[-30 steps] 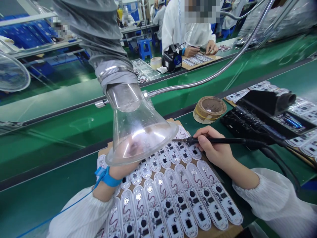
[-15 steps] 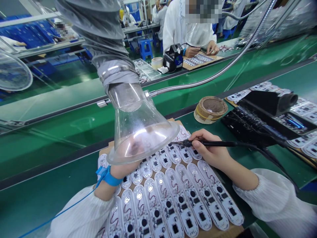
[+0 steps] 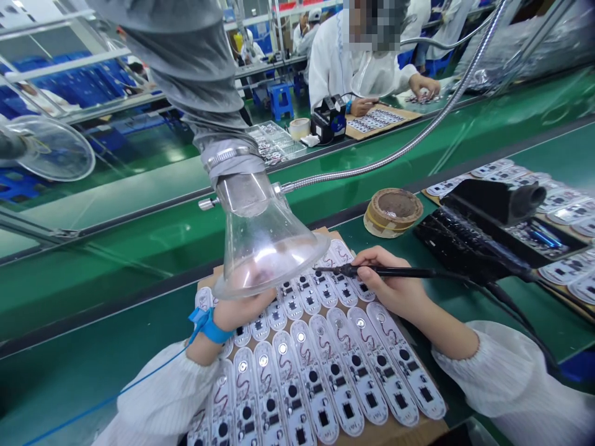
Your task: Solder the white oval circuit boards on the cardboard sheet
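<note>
My right hand [image 3: 393, 286] holds a black soldering iron [image 3: 409, 271] like a pen, its tip pointing left over the far row of circuit boards. My left hand [image 3: 244, 305], with a blue strap [image 3: 214, 328] at the wrist, reaches beneath a clear fume-extraction hood [image 3: 264, 248]. Its fingers show only as a blur through the plastic, so what they hold is unclear. Under both hands, rows of rounded white circuit boards [image 3: 344, 371] with thin red and dark wires lie on a cardboard sheet [image 3: 418, 433].
Beyond my right hand stand a tape roll [image 3: 393, 212] with brown material inside and a black soldering-iron stand [image 3: 469, 241]. More boards [image 3: 564, 267] lie at the far right. A flexible metal arm [image 3: 385, 167] crosses above. Across the line, a co-worker [image 3: 325, 59] handles similar boards.
The view has shifted slightly, moving the hood a little in the picture. My right hand keeps the soldering iron over the far row. The co-worker's one hand has moved to a pile of small parts.
</note>
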Demonstrator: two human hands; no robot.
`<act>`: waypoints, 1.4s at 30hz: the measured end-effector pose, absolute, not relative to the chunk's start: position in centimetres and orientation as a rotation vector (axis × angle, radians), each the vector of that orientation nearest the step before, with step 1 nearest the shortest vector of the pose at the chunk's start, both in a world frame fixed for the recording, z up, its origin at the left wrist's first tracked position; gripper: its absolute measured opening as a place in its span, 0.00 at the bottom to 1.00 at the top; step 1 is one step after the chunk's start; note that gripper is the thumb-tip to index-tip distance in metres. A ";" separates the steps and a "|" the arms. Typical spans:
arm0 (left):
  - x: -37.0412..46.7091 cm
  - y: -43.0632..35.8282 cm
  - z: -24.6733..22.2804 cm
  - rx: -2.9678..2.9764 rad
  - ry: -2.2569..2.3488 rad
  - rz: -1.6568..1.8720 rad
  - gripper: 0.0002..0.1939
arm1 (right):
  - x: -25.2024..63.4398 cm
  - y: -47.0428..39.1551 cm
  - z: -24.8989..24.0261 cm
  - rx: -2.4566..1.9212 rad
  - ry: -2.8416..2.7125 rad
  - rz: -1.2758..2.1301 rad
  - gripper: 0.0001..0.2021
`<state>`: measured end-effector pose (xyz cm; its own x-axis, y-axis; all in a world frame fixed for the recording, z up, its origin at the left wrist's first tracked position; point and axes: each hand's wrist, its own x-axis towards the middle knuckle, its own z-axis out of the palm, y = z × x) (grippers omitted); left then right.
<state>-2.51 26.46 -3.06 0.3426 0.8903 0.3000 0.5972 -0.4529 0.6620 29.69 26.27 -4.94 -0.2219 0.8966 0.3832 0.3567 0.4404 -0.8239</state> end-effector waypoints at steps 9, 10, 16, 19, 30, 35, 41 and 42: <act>-3.6 22.8 2.6 2.234 1.207 0.545 0.12 | 31.0 26.4 -5.1 -1.034 -1.648 0.836 0.09; -4.4 22.0 2.8 2.234 1.218 0.570 0.11 | 31.1 26.5 -5.1 -1.034 -1.660 0.827 0.09; -10.1 18.1 -0.1 2.146 1.583 0.959 0.02 | 31.3 26.7 -4.4 -1.070 -1.737 0.800 0.10; -10.6 17.8 -1.7 2.142 1.669 1.080 0.04 | 30.9 26.5 -3.5 -1.081 -1.836 0.743 0.11; -6.4 22.8 -2.4 2.452 1.271 1.073 0.02 | 27.6 28.0 -2.6 -1.141 -1.641 0.771 0.14; -6.1 23.7 -3.5 2.384 1.237 1.112 0.10 | 27.8 28.1 -4.6 -1.030 -1.601 0.815 0.12; -6.0 24.1 -3.3 2.372 1.206 1.104 0.09 | 28.4 27.9 -4.7 -0.952 -1.738 0.811 0.10; -6.0 24.2 -3.2 2.372 1.191 1.099 0.09 | 28.5 27.8 -4.7 -0.955 -1.770 0.793 0.09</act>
